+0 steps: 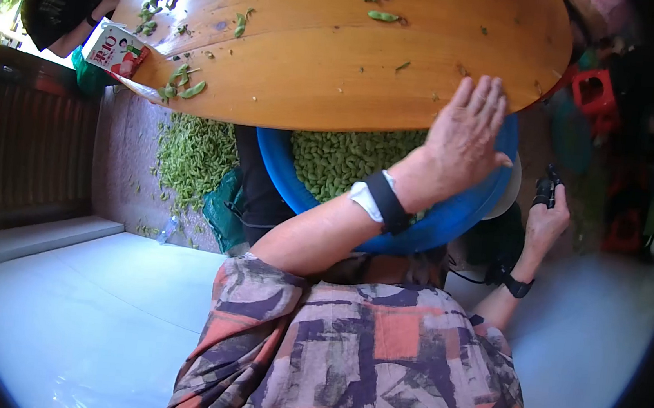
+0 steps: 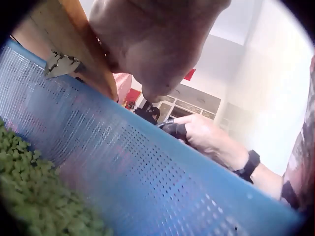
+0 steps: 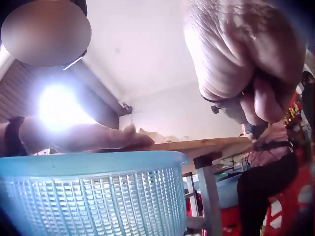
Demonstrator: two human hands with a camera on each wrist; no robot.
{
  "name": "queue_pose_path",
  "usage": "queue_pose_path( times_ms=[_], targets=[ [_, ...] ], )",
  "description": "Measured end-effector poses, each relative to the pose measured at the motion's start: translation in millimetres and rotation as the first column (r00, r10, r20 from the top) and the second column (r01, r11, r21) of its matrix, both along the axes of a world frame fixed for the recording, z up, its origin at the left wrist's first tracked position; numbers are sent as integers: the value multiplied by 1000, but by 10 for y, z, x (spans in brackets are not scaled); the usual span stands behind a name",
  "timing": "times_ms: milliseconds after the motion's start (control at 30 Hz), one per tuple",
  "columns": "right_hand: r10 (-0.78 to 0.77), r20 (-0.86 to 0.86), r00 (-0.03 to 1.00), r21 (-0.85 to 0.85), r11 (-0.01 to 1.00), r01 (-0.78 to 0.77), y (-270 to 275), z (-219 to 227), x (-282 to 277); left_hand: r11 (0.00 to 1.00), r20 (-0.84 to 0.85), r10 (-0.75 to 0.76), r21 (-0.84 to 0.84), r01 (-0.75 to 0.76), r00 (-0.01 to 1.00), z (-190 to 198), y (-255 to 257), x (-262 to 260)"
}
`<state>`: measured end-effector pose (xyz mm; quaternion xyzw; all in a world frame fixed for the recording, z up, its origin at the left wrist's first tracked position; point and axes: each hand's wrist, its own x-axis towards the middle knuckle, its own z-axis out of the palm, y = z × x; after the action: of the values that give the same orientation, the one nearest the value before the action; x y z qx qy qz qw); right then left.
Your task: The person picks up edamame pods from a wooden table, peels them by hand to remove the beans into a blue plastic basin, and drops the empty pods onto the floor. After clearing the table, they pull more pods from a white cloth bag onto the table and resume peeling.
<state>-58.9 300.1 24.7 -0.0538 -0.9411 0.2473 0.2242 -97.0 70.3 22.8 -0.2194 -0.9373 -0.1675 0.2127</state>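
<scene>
My left hand (image 1: 466, 135) lies with straight fingers at the near right edge of the wooden table (image 1: 317, 61), reaching across a blue basket (image 1: 272, 159). Between those fingers nothing is held. Green beans (image 1: 339, 162) fill the basket, whose mesh wall (image 2: 147, 157) shows in the left wrist view. Off to the right, beyond the basket rim, my right hand (image 1: 547, 225) is raised, its fingers curled around a small black object (image 1: 547, 190). In the right wrist view its fingers (image 3: 266, 103) partly hide that object, and I cannot tell its kind.
Green pods (image 1: 383, 16) lie scattered on the table, and a printed carton (image 1: 113, 50) stands at its left edge. A heap of green pods (image 1: 189, 159) covers the floor beside a green bag (image 1: 224, 210). Another person (image 1: 66, 10) sits at the far left. Red plastic (image 1: 595, 96) is at right.
</scene>
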Motion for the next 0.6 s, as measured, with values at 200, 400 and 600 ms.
queue_pose_path(
  times_ms=[200, 400, 600],
  targets=[
    [-47, 39, 998, -84, 995, 51, 91, -13, 12, 978, 84, 194, -100, -186, 977, 128, -1167, 172],
    [0, 115, 993, -108, 994, 12, -14, -17, 41, 628, 17, 695, -502, -595, 719, 217, -2460, 692],
    [57, 120, 991, -129, 991, -41, -161, -48, -25, 883, -158, 384, -226, -412, 910, 462, -2043, 553]
  ],
)
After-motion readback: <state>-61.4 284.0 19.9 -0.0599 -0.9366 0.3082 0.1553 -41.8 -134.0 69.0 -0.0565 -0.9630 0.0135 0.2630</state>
